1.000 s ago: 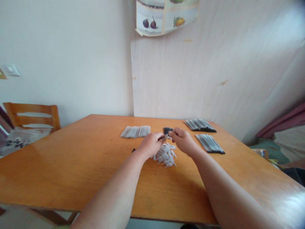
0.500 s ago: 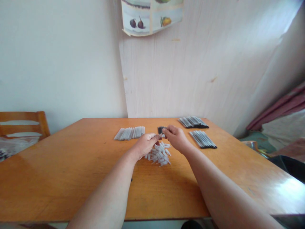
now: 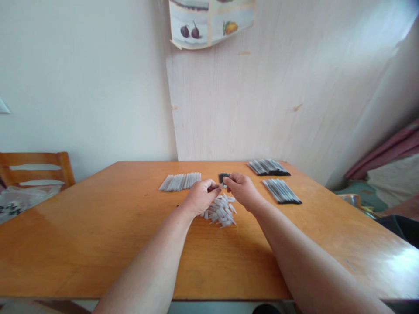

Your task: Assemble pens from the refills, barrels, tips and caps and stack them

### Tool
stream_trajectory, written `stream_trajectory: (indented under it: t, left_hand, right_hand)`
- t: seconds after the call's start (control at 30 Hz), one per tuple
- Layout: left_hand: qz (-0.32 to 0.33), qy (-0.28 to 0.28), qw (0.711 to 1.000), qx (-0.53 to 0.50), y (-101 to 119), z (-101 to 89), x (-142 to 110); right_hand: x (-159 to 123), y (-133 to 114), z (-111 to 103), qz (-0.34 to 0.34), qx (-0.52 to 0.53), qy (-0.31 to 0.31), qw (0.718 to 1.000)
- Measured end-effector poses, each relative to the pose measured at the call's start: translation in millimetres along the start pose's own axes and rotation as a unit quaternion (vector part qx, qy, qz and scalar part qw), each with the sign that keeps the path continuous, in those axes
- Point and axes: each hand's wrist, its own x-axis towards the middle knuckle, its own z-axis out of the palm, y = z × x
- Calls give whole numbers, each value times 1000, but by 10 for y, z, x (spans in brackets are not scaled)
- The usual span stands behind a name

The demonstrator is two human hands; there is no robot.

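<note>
My left hand (image 3: 201, 196) is closed in a pinch around a small white piece (image 3: 221, 185), its tip pointing towards the other hand. Facing it, my right hand (image 3: 242, 188) is also closed, thumb and fingers pressed together; what sits between them is too small to make out. Just below both hands lies a loose pile of short white plastic pieces (image 3: 223, 213), partly covered by my left hand. Behind the fingertips is a small cluster of black pieces (image 3: 223, 175). Left of it, a row of pale translucent tubes (image 3: 180, 182) lies side by side.
On the right of the wooden table (image 3: 114, 244) lie two rows of pale tubes with black ends, a nearer row (image 3: 280, 191) and a farther row (image 3: 266, 166). A wooden chair (image 3: 39, 159) with a plastic bag (image 3: 29, 198) stands at left. A wall (image 3: 229, 109) rises behind.
The view has shifted slightly to the left. My hands stay together over the pile; the left fingers have shifted a little, and less of the held piece shows between them.
</note>
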Motion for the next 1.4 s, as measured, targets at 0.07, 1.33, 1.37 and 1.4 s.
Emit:
stream_trajectory:
  t: [0.07, 1.33, 1.37, 1.4]
  left_hand:
    - [6, 3, 1000, 17, 0, 5, 2]
    - [-145, 275, 897, -315, -81, -350, 127]
    - [-146, 274, 897, -314, -80, -346, 124]
    - [-146, 273, 897, -314, -79, -343, 123]
  right_hand:
    - [-5, -5, 6, -1, 6, 5, 1000]
    - [194, 601, -167, 25, -308, -139, 941]
    - [199, 606, -166, 34, -312, -143, 939]
    - [203, 610, -168, 41, -317, -146, 936]
